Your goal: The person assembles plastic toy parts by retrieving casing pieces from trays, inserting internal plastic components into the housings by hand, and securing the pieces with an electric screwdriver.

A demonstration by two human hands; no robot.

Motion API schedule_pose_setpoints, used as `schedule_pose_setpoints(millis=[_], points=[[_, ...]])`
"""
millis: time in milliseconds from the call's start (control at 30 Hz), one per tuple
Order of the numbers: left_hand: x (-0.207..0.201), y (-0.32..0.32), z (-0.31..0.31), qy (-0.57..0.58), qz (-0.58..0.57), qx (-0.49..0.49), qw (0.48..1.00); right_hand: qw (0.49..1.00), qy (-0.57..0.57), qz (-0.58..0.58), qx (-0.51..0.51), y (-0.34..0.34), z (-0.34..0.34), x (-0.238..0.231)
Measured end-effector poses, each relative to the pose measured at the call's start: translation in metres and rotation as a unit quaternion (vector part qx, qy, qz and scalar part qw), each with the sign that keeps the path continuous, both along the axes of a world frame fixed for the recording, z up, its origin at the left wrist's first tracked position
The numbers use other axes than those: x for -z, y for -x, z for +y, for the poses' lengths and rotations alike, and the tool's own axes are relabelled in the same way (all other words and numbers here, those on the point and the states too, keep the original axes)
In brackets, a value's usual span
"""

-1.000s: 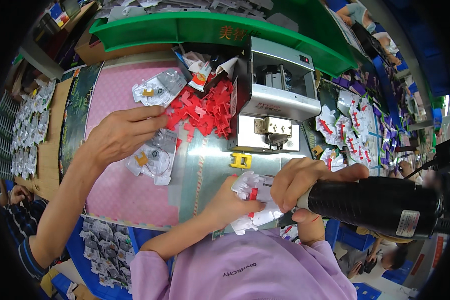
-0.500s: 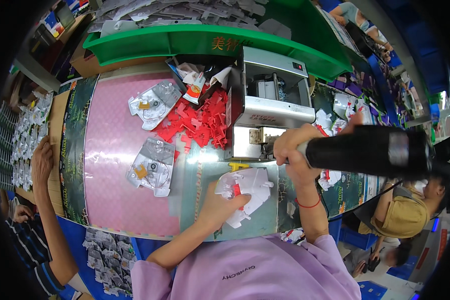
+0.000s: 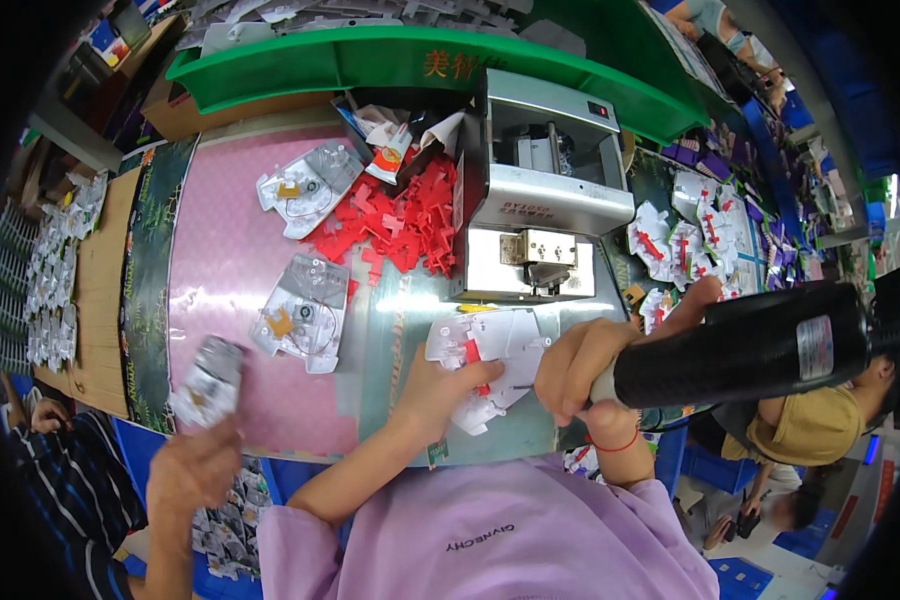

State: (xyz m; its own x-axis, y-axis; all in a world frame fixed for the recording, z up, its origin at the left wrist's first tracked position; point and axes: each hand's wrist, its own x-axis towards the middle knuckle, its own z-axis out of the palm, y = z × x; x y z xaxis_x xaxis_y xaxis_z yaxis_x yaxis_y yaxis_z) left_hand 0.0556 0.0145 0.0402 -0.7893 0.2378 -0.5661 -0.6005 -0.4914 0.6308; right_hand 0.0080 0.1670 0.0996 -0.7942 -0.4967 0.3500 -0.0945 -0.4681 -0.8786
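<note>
My left hand (image 3: pixel 432 398) grips a white plastic housing (image 3: pixel 515 345) at its left edge, the thumb pressed near a red plastic piece (image 3: pixel 472 352) set in it. My right hand (image 3: pixel 592 362) is closed around the front of a black electric screwdriver (image 3: pixel 745 350), held tilted at the housing's right side. The fingers hide the tool's tip, so contact with the housing cannot be made out. A yellow piece (image 3: pixel 478 308) shows at the housing's far edge. Beyond it stands a metal screw feeder (image 3: pixel 550 205).
Red plastic pieces (image 3: pixel 395 225) are heaped left of the feeder. Two clear-and-white housings (image 3: pixel 310 190) lie on the pink mat. At left a co-worker's hand (image 3: pixel 195 465) carries another housing (image 3: pixel 210 385). A green bin (image 3: pixel 360 80) spans the back; finished-looking white housings (image 3: pixel 655 240) lie at right.
My right hand has brought the screwdriver from the feeder's front toward me, beside the held housing. The co-worker's hand has moved from the far left toward the mat with a housing in it.
</note>
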Motion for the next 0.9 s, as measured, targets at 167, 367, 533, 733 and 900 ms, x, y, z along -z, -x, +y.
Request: schedule_pose_setpoints(millis=[167, 367, 533, 733, 900], points=[[-0.006, -0.001, 0.0, -0.019, 0.001, 0.005, 1.0, 0.996, -0.012, 0.071, -0.05, -0.003, 0.001, -0.003], [-0.012, -0.003, 0.0, -0.014, 0.015, 0.022, 1.0, 0.981, -0.026, 0.157, -0.108, -0.005, 0.0, -0.005], [-0.014, 0.0, 0.003, -0.029, 0.026, 0.044, 0.998, 0.971, -0.025, 0.2, -0.129, -0.006, 0.002, -0.003], [-0.009, -0.004, 0.007, 0.024, 0.035, 0.017, 0.999, 0.967, -0.074, 0.226, -0.092, -0.007, 0.005, -0.005], [-0.012, -0.006, 0.017, -0.018, 0.028, 0.03, 0.999, 0.995, 0.054, -0.051, 0.07, -0.04, 0.018, 0.004]])
